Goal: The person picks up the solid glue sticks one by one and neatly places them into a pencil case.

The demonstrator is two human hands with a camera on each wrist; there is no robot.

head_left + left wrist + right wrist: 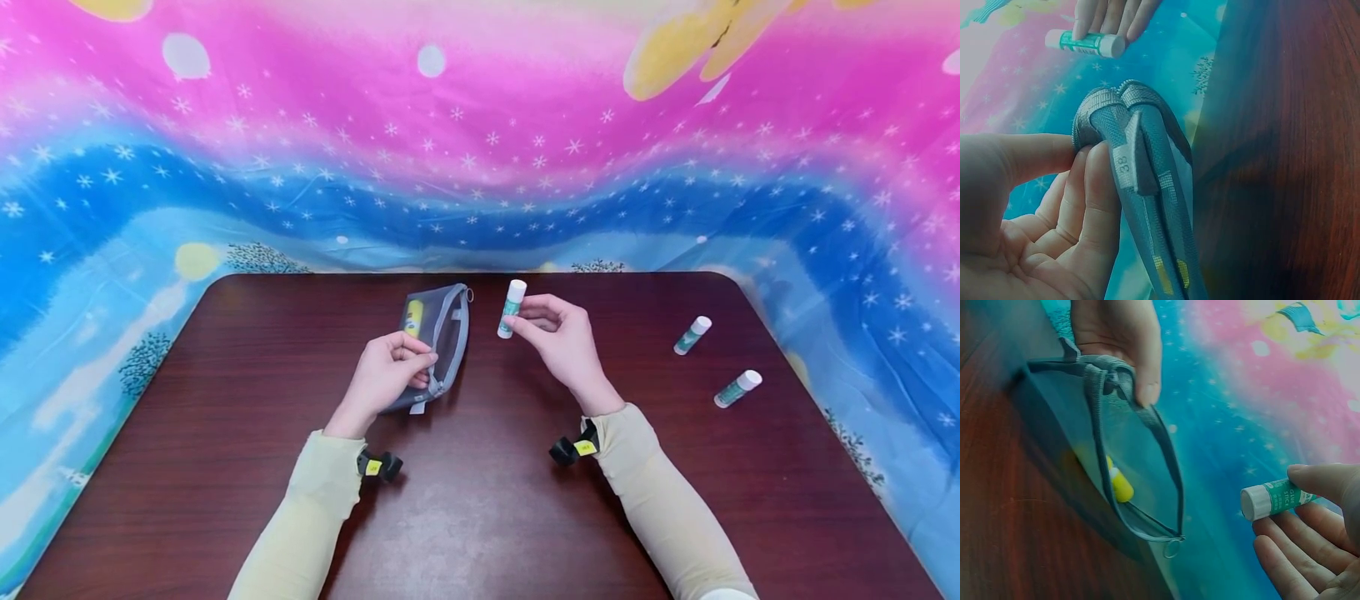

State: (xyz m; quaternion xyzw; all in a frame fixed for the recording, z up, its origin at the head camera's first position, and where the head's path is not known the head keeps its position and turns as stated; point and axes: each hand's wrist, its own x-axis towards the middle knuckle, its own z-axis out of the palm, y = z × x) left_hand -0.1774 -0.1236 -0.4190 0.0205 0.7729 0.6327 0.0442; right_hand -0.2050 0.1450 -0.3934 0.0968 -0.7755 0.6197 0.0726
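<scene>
With our left hand (390,367) we pinched the gray mesh zipper pouch (464,329) by its rim, seemingly to keep it gaping, while our right hand (570,342) held 1 glue stick (512,308) near that mouth, 2 more glue sticks (692,335) (738,388) farther right.

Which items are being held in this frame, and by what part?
The left hand pinches the mesh pouch by its rim, near one end of the opening. The right hand holds a glue stick by its labelled barrel.
</scene>
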